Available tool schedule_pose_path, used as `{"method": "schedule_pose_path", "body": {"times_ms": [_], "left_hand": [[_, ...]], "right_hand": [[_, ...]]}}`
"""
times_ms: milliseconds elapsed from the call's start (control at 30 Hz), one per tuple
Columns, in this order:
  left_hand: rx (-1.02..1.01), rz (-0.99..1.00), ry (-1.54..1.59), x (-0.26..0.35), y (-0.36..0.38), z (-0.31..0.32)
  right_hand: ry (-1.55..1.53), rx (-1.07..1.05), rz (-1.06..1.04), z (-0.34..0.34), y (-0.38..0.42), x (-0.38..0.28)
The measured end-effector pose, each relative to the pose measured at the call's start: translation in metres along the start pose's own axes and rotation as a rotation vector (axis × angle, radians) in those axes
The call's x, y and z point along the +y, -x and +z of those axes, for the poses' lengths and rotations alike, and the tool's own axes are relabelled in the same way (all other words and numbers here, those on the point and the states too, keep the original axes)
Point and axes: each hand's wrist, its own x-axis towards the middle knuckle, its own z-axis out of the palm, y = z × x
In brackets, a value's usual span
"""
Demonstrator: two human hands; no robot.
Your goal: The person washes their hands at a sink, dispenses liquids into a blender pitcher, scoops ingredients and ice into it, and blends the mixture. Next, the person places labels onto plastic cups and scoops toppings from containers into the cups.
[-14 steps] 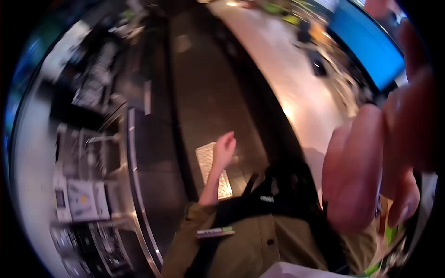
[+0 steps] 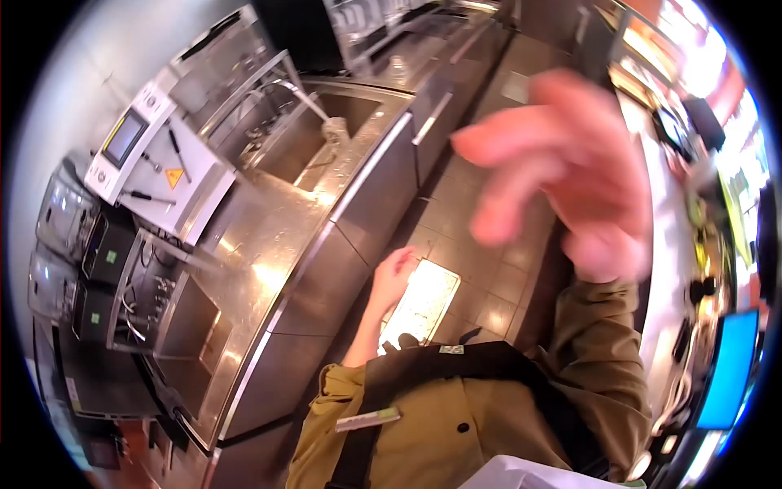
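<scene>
Near the camera, right of centre, my right hand [image 2: 582, 163] is raised over the aisle floor. It is somewhat blurred, with its fingers apart and nothing in them. My left hand [image 2: 394, 273] hangs low beside the steel counter [image 2: 269, 236], above a bright rectangular floor plate [image 2: 423, 306]. Its fingers look loosely spread, and no object shows in it. An olive shirt [image 2: 456, 407] with dark straps covers my torso, and a small pale strip [image 2: 368, 419] sits on the left strap.
Left, the steel counter holds a sink [image 2: 301, 147], a second basin [image 2: 195, 334] and a white device [image 2: 155, 163] with a small screen. A clear glass [image 2: 397, 68] stands farther back. On the right are a long worktop [image 2: 664, 212] and a blue screen [image 2: 733, 371].
The view has turned left, bringing the sinks nearer the middle and the blue screen to the lower right. My right hand has shifted from the right edge toward the centre, its fingers spread.
</scene>
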Motion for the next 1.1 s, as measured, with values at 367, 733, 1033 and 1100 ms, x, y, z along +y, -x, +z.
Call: {"method": "schedule_pose_path", "body": {"times_ms": [367,733,1033,1100], "left_hand": [[0.650,-0.248,0.476,-0.046,-0.347,-0.330],[1.084,-0.372,0.859,-0.125,-0.568,-0.455],[0.923,-0.560,0.259,-0.264,-0.683,-0.362],[0.933,-0.241,-0.388,-0.240,-0.721,-0.348]], "right_hand": [[-0.423,0.238,1.141,-0.152,-0.179,0.694],[0.091,0.894,0.480,-0.157,-0.330,0.937],[0.246,-0.328,1.270,-0.255,-0.196,1.038],[0.265,-0.139,0.899,-0.252,-0.180,1.055]]}}
